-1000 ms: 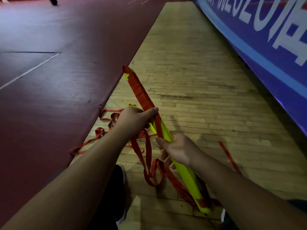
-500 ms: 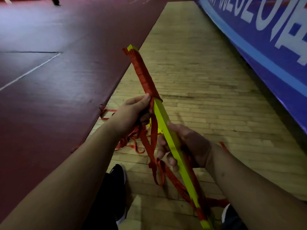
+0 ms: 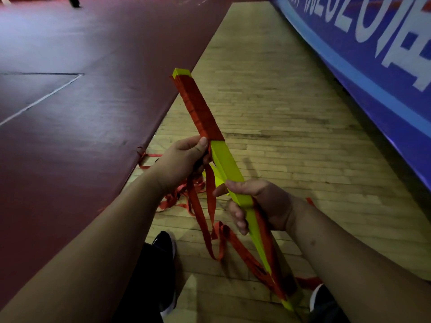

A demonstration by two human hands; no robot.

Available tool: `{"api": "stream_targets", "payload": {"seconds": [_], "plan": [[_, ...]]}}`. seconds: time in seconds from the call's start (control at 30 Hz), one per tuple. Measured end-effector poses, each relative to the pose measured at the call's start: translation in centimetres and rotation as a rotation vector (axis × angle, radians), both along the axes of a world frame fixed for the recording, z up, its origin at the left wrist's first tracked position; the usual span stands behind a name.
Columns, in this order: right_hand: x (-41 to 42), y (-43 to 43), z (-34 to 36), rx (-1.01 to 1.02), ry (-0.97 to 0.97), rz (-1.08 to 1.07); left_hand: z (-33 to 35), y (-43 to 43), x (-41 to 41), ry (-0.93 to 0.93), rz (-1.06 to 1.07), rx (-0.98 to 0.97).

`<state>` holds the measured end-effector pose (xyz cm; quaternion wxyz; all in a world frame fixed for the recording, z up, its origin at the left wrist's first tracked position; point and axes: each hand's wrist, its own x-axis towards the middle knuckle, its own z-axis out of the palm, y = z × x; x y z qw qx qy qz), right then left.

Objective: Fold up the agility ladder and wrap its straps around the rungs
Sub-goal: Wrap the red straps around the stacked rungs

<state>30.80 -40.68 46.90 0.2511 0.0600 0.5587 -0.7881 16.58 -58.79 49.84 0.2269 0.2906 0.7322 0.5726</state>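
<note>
The stacked yellow rungs [image 3: 227, 163] of the agility ladder form one long bundle, tilted up and away from me. Red strap [image 3: 198, 108] is wound tightly around its upper third. My left hand [image 3: 182, 162] grips the bundle just below the wrapped part, thumb on the strap's edge. My right hand [image 3: 258, 203] holds the bundle lower down, fingers curled around it. Loose red strap [image 3: 210, 206] hangs in loops between my hands and trails onto the floor.
Wooden floor [image 3: 291, 127] runs ahead between a dark red mat [image 3: 81, 108] on the left and a blue banner [image 3: 373, 61] on the right. My black shoes [image 3: 164, 250] are below the bundle. More red strap [image 3: 149, 157] lies by the mat's edge.
The bundle has been lifted and tilted more upright. My left hand slid to just below the wrapped section, and my right hand shifted its grip and now curls around the rungs.
</note>
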Motion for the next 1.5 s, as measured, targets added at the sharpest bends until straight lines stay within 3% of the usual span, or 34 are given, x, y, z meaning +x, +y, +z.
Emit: {"api": "stream_targets", "payload": {"seconds": [0.27, 0.53, 0.8, 0.93, 1.03, 1.13, 1.27, 1.4, 1.5], "plan": [[-0.5, 0.0, -0.1, 0.143, -0.031, -0.069, -0.3, -0.3, -0.5, 0.070, 0.069, -0.131], [-1.7, -0.9, -2.3, 0.526, -0.034, -0.290, -0.8, 0.7, 0.1, 0.238, 0.234, -0.439], [-1.4, -1.9, -2.8, 0.918, 0.069, -0.291, -1.3, 1.5, 1.1, 0.211, 0.308, -0.478], [-1.0, -2.2, -2.9, 0.946, 0.071, -0.276, -1.9, 1.7, 0.9, 0.128, 0.322, -0.422], [-1.3, -1.9, -2.6, 0.810, 0.046, -0.259, -1.8, 1.7, 0.5, 0.017, 0.338, -0.329], [-1.3, -1.4, -1.5, 0.454, -0.004, -0.299, -1.0, 1.2, 0.5, -0.061, 0.284, -0.218], [-0.1, -0.9, -0.3, 0.014, -0.073, -0.068, -0.3, 0.4, 0.3, -0.115, 0.054, -0.007], [0.4, -0.8, 0.4, -0.054, -0.061, 0.006, -0.3, 0.4, 0.2, -0.115, -0.086, 0.156], [0.2, -0.7, 0.5, -0.014, -0.006, -0.063, -0.3, 0.2, -0.1, -0.076, -0.096, 0.138]]}}
